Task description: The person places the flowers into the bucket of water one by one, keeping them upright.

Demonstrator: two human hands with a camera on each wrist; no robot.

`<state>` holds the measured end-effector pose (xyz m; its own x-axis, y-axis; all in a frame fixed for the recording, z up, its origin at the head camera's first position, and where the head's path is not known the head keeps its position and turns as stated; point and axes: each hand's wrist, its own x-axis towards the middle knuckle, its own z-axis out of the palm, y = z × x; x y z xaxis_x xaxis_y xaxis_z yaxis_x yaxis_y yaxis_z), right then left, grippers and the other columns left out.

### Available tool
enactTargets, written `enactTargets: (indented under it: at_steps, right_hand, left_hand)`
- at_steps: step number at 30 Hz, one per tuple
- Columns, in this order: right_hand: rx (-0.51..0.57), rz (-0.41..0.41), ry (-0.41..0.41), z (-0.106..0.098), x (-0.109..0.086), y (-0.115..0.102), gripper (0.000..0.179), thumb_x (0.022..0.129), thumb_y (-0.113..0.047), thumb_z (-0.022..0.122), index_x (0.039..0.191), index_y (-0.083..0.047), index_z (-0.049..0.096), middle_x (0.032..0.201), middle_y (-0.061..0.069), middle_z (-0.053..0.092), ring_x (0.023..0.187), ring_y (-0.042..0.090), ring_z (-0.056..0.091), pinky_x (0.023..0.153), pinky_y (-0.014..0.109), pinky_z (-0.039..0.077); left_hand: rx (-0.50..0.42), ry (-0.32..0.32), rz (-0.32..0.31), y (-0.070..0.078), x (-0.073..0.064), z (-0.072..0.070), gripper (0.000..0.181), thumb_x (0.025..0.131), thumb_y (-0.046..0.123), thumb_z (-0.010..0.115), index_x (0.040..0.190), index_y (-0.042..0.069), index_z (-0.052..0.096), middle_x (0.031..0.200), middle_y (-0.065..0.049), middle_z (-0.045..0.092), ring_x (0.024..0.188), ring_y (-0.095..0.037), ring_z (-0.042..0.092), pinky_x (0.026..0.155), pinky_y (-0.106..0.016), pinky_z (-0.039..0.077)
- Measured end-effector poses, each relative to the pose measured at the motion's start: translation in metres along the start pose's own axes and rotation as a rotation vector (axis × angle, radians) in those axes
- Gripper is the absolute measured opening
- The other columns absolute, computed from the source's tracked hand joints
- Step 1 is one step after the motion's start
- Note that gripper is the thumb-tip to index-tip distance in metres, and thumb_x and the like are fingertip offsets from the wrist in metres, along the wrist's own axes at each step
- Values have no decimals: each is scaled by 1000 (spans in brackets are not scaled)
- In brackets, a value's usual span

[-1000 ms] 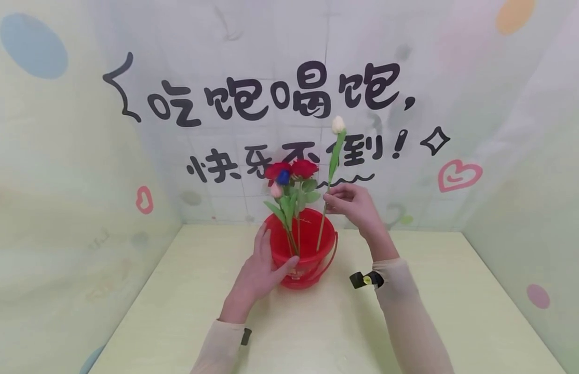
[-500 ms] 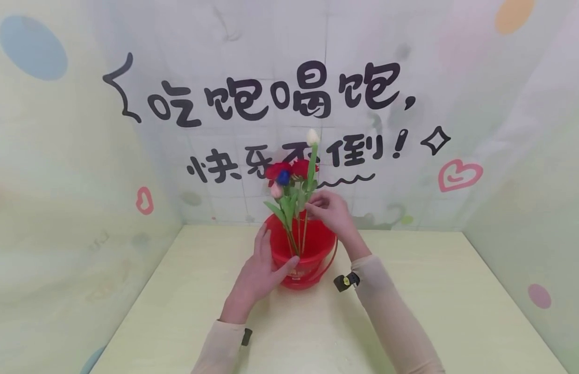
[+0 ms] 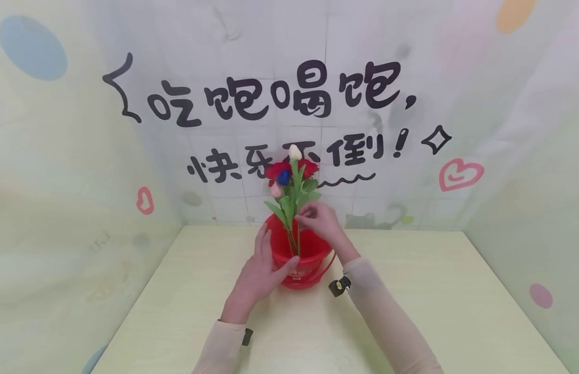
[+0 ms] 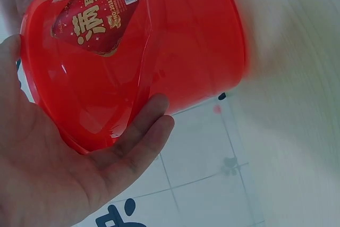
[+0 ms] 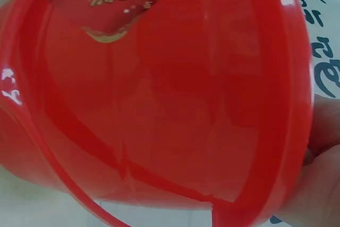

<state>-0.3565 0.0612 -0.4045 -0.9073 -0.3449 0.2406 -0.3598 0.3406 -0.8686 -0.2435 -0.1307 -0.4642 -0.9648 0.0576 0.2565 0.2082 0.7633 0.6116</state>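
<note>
A red plastic bucket (image 3: 304,270) stands upright on the table. My left hand (image 3: 256,272) holds it from the left, fingers along its side and thumb at the near rim. With my right hand (image 3: 319,221) I pinch the green stem of a white tulip (image 3: 295,152), which stands upright with its lower stem inside the bucket. Beside it in the bucket are red roses (image 3: 309,169), a blue flower (image 3: 283,177) and a pink tulip (image 3: 276,190). The right wrist view shows my right hand (image 5: 321,176) behind the bucket's rim, with its fingertips hidden.
The bucket's red handle (image 3: 327,267) hangs down on its right side. A pale wooden table (image 3: 411,311) lies under everything. Printed wall sheets (image 3: 252,47) with black lettering close off the back and both sides. A gold-printed label (image 4: 101,19) is on the bucket.
My right hand has moved left and down with the white tulip, bringing it from the bucket's right side in among the other flowers. My left hand has stayed on the bucket.
</note>
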Motion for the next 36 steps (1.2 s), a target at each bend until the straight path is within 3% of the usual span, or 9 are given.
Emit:
enactTargets:
  at_steps: [23, 36]
  right_hand:
    - [-157, 124, -116, 13, 1, 4, 13, 96, -9, 79, 99, 1, 72, 87, 11, 75, 76, 22, 77, 77, 35, 65]
    - [-209, 175, -201, 9, 2, 2, 13, 95, -14, 80, 96, -2, 78, 84, 7, 76, 77, 20, 77, 82, 35, 64]
  left_hand:
    - [5, 10, 7, 2, -1, 0, 119, 87, 80, 64, 170, 16, 7, 171, -5, 24, 129, -31, 61, 83, -48, 64]
    - [-12, 5, -20, 2, -1, 1, 122, 85, 80, 67, 170, 19, 4, 166, -6, 33, 133, -32, 58, 85, -50, 64]
